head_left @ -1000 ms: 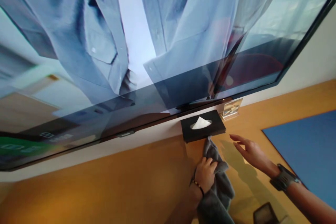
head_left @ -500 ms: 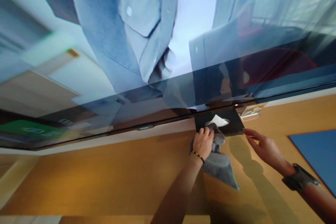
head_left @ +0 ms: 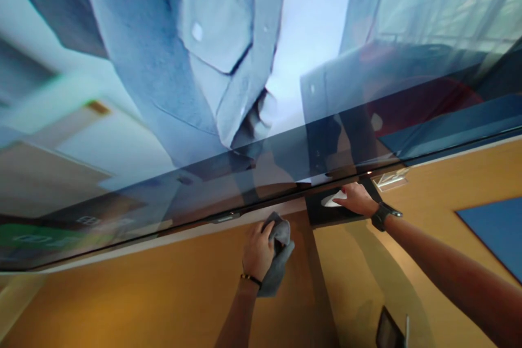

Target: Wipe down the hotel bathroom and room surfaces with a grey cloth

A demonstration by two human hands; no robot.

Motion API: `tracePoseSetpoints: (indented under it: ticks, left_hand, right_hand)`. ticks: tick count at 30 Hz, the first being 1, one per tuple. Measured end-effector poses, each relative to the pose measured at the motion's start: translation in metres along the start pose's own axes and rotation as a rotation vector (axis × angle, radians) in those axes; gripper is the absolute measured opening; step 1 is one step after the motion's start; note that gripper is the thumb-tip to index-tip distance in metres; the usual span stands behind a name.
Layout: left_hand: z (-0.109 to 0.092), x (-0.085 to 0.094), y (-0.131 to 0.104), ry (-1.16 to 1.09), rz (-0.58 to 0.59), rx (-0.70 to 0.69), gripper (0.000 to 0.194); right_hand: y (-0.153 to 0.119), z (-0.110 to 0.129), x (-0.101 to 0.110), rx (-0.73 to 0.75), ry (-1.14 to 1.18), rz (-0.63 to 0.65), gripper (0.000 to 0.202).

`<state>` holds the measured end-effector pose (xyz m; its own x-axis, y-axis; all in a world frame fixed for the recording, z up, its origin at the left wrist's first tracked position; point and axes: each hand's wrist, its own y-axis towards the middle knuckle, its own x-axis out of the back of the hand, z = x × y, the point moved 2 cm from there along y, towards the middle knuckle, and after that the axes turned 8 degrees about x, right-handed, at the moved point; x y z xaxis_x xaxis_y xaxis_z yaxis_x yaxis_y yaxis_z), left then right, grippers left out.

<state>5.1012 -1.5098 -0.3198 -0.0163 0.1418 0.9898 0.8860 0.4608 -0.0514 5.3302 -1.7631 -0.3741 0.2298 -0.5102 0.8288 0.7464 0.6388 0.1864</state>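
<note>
My left hand (head_left: 258,250) is closed around a crumpled grey cloth (head_left: 279,261), held over the wooden surface just in front of the large screen. Part of the cloth hangs down beside the wrist with the beaded bracelet. Farther right, my right hand (head_left: 357,199) reaches to a black tissue box (head_left: 322,216) under the screen's lower edge. Its thumb and fingers are closed on the white tissue (head_left: 335,198) that sticks out of the box's opening. A dark watch (head_left: 383,216) is on the right wrist.
A large glossy screen (head_left: 228,76) fills the upper view, with a slim bar (head_left: 227,217) at its bottom edge. A clear stand (head_left: 392,180) sits right of the box. A blue panel (head_left: 495,228) lies at right; a dark tablet-like object (head_left: 389,330) is at the bottom.
My left hand has moved left with the cloth, away from the tissue box. My right hand has moved left and onto the tissue, its fingers now closed on it.
</note>
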Motion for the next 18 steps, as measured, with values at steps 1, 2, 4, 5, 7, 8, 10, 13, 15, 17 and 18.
tracePoseSetpoints:
  ticks: [1, 2, 4, 5, 7, 8, 10, 13, 15, 17, 18]
  left_hand:
    - [-0.001, 0.005, 0.003, 0.014, -0.011, -0.023, 0.056]
    - [-0.003, 0.011, 0.008, 0.032, -0.025, -0.045, 0.056]
    - [-0.016, 0.028, 0.020, 0.079, -0.055, -0.091, 0.056]
    - [-0.028, 0.037, 0.028, 0.110, -0.056, -0.117, 0.055]
    - [-0.065, 0.056, 0.043, 0.171, -0.017, -0.168, 0.051]
    - [-0.089, 0.063, 0.051, 0.191, 0.008, -0.210, 0.048]
    - [-0.148, 0.067, 0.063, 0.199, 0.039, -0.382, 0.041]
    - [-0.238, 0.042, 0.066, 0.181, 0.036, -0.856, 0.036]
    - [-0.281, 0.009, 0.061, 0.218, 0.088, -1.149, 0.029]
    - [-0.304, -0.021, 0.061, 0.249, 0.174, -1.279, 0.025]
    - [-0.307, -0.031, 0.063, 0.250, 0.208, -1.276, 0.025]
  right_hand:
    - [-0.003, 0.002, 0.001, 0.028, 0.016, 0.008, 0.017]
    - [-0.008, 0.004, 0.002, 0.065, 0.034, 0.013, 0.013]
    - [-0.022, 0.009, 0.003, 0.146, 0.071, 0.012, 0.008]
    - [-0.030, 0.011, 0.002, 0.176, 0.086, 0.005, 0.011]
    - [-0.047, 0.015, -0.003, 0.199, 0.108, -0.014, 0.027]
    - [-0.054, 0.016, -0.007, 0.199, 0.115, -0.025, 0.037]
    - [-0.064, 0.016, -0.016, 0.196, 0.125, -0.044, 0.053]
    - [-0.068, 0.015, -0.028, 0.183, 0.132, -0.066, 0.044]
    - [-0.068, 0.012, -0.033, 0.150, 0.127, -0.084, 0.028]
    - [-0.070, 0.011, -0.035, 0.122, 0.120, -0.099, 0.021]
    - [-0.072, 0.010, -0.036, 0.115, 0.118, -0.102, 0.020]
